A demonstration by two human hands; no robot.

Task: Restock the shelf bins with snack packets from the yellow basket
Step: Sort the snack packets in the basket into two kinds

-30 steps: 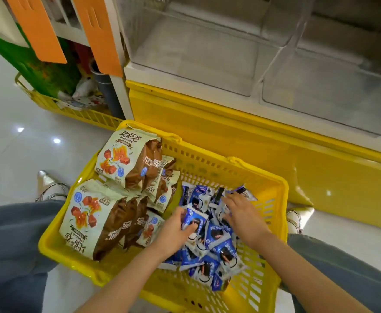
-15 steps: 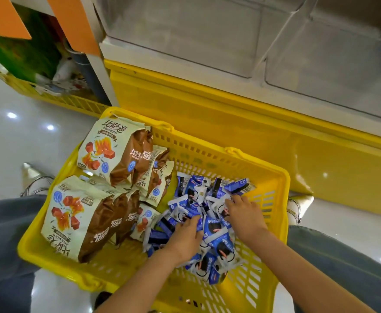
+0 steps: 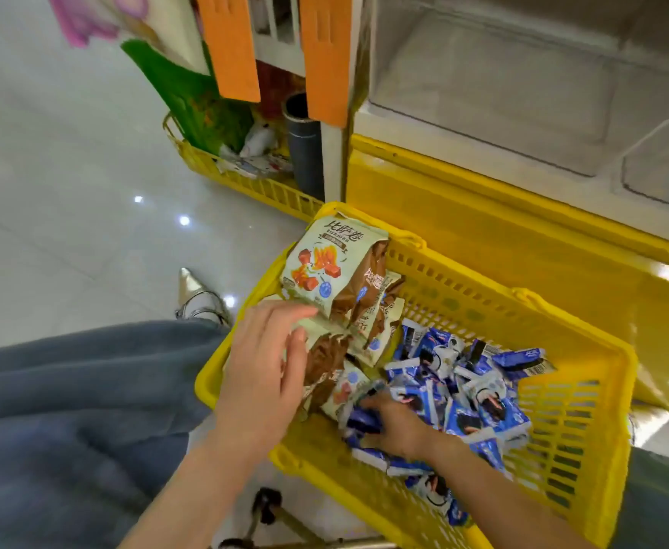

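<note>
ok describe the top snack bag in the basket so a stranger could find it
Start at the near yellow basket beside the yellow shelf base. In its far left corner a large cream and brown bag sticks up above the rim. Unlike the similar bags lower down, its whole front shows, with orange-red pieces pictured on it.

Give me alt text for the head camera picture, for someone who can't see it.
A person's right hand grips small blue packets in a yellow basket, while the open left hand touches brown snack bags. Clear shelf bins stand above.
</note>
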